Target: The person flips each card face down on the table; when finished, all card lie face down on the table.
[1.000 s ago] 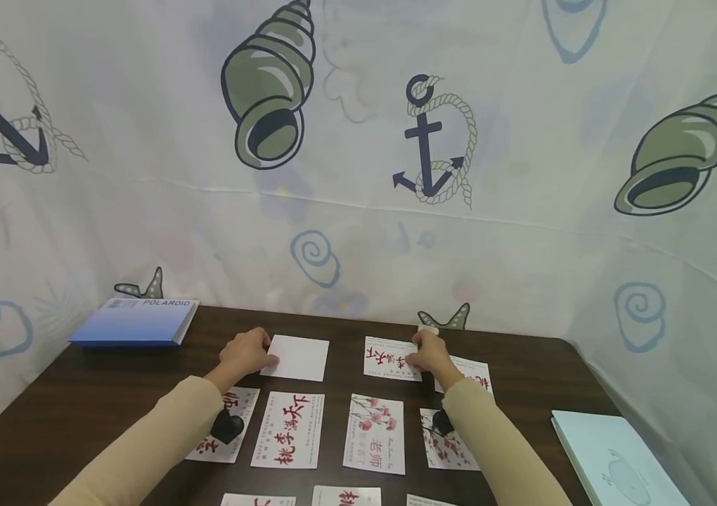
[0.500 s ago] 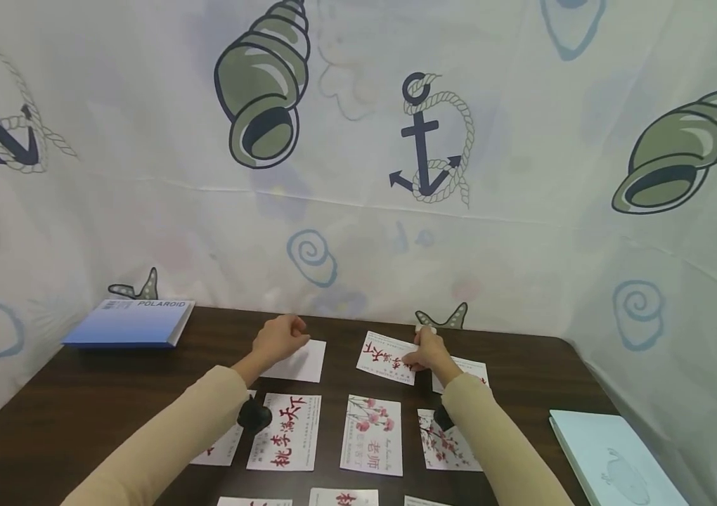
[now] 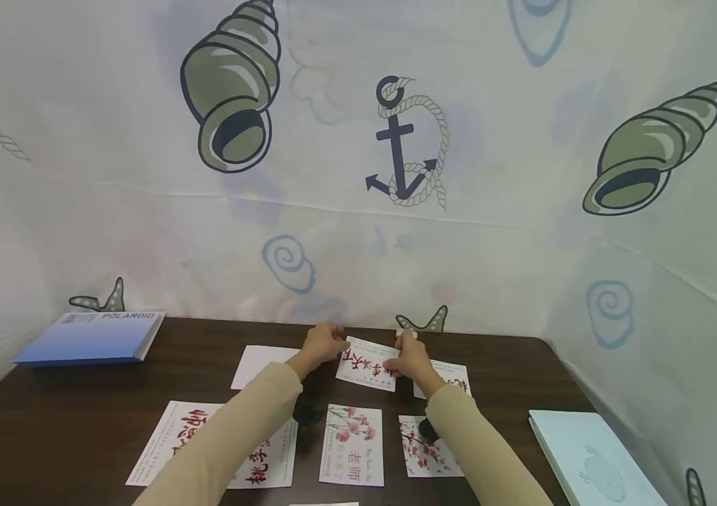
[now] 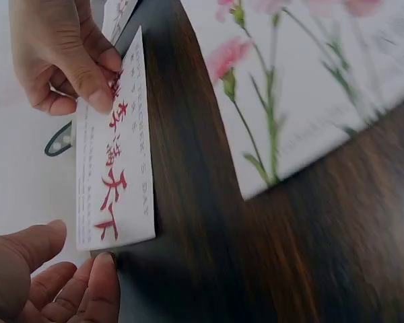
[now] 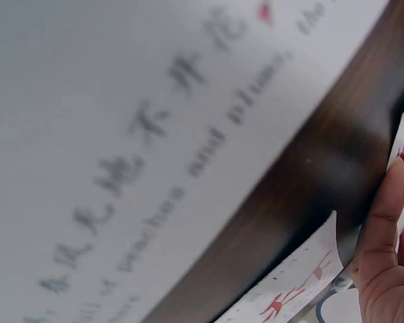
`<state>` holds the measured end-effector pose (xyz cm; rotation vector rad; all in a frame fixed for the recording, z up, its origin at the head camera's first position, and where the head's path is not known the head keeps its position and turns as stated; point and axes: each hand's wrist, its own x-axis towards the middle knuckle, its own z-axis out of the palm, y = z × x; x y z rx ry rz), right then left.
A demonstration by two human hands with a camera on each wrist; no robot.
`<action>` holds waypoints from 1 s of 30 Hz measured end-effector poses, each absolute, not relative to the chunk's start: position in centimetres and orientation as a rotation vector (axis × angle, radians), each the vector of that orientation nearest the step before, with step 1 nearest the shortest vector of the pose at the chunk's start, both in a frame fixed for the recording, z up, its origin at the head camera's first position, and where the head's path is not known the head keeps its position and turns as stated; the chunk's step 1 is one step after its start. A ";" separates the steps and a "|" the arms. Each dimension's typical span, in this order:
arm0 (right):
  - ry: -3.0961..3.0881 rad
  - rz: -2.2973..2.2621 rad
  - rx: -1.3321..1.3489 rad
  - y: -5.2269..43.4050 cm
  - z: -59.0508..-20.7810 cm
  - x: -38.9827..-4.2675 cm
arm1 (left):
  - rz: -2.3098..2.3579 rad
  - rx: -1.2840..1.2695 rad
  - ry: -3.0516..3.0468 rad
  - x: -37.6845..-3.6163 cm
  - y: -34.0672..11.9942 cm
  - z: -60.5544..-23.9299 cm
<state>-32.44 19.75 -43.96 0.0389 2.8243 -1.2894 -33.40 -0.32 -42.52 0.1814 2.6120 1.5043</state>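
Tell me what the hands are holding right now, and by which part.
The right hand pinches the red-lettered card at its right end. The left hand is at the card's left end, fingers by the corner; a grip there cannot be told.

We are wearing long beige sleeves (image 3: 232, 436) that are covering both arms down to the wrists. A small black device (image 3: 304, 411) is sitting under each wrist, at six o'clock. Both hands are showing bare, with short unpainted nails.

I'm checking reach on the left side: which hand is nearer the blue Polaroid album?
The left hand. It is at the red-lettered card, right of the blue Polaroid album; the right hand pinches the card's far end.
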 end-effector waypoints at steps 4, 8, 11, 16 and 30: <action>2.837 -1.301 0.008 19.3 -44.2 -32.2 | 1.402 0.124 2.740 -33.5 -0.1 -42.7; 2.839 -1.308 0.000 19.2 -44.1 -31.9 | 1.401 0.044 2.795 -33.6 0.0 -43.0; 2.865 -1.303 -0.016 19.2 -43.9 -31.6 | 1.504 0.028 2.724 -33.7 0.1 -43.1; 2.984 -1.265 -0.118 18.2 -43.5 -30.4 | 1.675 0.010 2.564 -33.8 0.1 -43.0; 2.965 -1.268 -0.454 13.4 -41.7 -28.1 | 1.858 0.154 2.416 -32.6 -0.4 -40.8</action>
